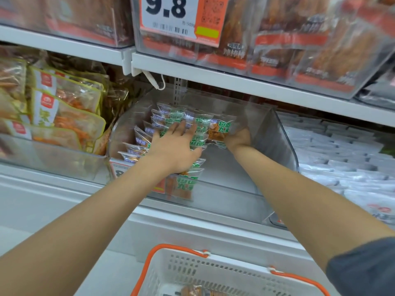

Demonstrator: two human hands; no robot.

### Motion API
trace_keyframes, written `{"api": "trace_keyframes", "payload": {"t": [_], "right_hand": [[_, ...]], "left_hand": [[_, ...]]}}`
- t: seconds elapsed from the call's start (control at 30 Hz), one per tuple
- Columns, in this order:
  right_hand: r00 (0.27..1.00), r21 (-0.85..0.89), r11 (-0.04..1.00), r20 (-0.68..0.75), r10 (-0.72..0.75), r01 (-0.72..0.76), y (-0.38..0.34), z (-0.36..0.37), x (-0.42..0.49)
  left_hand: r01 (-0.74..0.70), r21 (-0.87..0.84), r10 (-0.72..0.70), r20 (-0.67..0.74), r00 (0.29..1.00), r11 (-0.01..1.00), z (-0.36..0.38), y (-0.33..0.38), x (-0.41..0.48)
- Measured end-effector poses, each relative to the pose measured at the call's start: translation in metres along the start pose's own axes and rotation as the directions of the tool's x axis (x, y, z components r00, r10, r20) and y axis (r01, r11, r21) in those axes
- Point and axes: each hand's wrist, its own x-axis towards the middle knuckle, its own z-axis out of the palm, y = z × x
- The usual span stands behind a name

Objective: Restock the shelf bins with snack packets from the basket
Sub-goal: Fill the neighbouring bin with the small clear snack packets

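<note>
Our left fingers (181, 129) lie straight and spread, flat on the row of packets (162, 118), and grip nothing. We judge that the left hand (175, 146) is pressing the row down and toward the left wall of the bin (277, 146), so the packets stay upright and packed close while a gap is kept at their right. Our right hand (238, 141) is deeper in the bin, just beside its right wall, and holds a single packet (221, 130) from below. Most of those fingers are hidden behind the wrapper, so we cannot tell how tightly they curl, only that the packet is in their hold. It stands upright and touches the right end of the row, with its label toward us, which suits sliding it in as the next one along. The right half of the bin floor is bare, so we reckon there is plenty of stocking left to do. One more packet (183, 184) leans against the inside of the bin's front wall, below the left wrist. The basket (192, 272) sits below the bin, nearest to us, with at least one packet visible in its bottom. Left of the bin is another bin (53, 154) of yellow-edged bags, to its right lie white packets (342, 150), and above it hangs a price card (171, 16).
</note>
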Motion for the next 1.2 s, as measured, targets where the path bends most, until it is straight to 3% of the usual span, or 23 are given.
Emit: {"api": "trace_keyframes", "payload": {"t": [0.07, 0.17, 0.27, 0.37, 0.5, 0.63, 0.8, 0.87, 0.97, 1.13, 1.2], "right_hand": [[0.998, 0.013, 0.998, 0.011, -0.065, 0.065, -0.010, -0.016, -0.019], [0.973, 0.075, 0.973, 0.052, -0.223, 0.219, -0.019, -0.044, -0.063], [0.870, 0.067, 0.869, 0.030, -0.493, 0.490, -0.013, -0.075, -0.118], [0.720, 0.006, 0.720, -0.030, -0.693, 0.694, 0.010, -0.101, -0.163], [0.686, -0.002, 0.686, 0.003, -0.727, 0.727, 0.059, -0.118, -0.216], [0.772, -0.013, 0.780, 0.152, -0.617, 0.625, 0.131, -0.108, -0.249], [0.846, -0.244, 0.888, 0.475, -0.241, 0.390, 0.253, -0.077, -0.267], [0.809, -0.381, 0.887, 0.588, 0.013, 0.262, 0.299, -0.066, -0.270], [0.681, -0.503, 0.854, 0.673, 0.288, 0.136, 0.348, -0.053, -0.279], [0.523, -0.503, 0.861, 0.716, 0.463, -0.074, 0.397, -0.002, -0.300], [0.532, -0.518, 0.853, 0.704, 0.470, -0.067, 0.398, 0.009, -0.309]], "left_hand": [[0.000, -0.058, -0.004, -0.067, 0.998, 0.998, -0.005, 0.003, -0.005], [-0.075, -0.098, 0.035, -0.360, 0.932, 0.992, -0.013, 0.016, -0.022], [-0.124, -0.259, -0.030, -0.519, 0.854, 0.958, -0.019, 0.046, -0.054], [-0.116, -0.360, -0.068, -0.462, 0.884, 0.926, -0.009, 0.076, -0.096], [-0.016, -0.473, -0.104, -0.227, 0.968, 0.881, 0.029, 0.088, -0.148], [0.095, -0.409, -0.039, 0.142, 0.989, 0.908, 0.085, 0.094, -0.170], [0.036, -0.151, 0.032, 0.425, 0.904, 0.988, 0.151, 0.092, -0.179], [-0.004, -0.080, 0.045, 0.518, 0.854, 0.997, 0.168, 0.091, -0.183], [-0.043, -0.019, 0.046, 0.604, 0.796, 0.999, 0.185, 0.092, -0.188], [-0.077, 0.023, 0.040, 0.684, 0.728, 0.997, 0.197, 0.101, -0.193], [-0.082, 0.013, 0.049, 0.702, 0.710, 0.997, 0.198, 0.106, -0.193]]}}
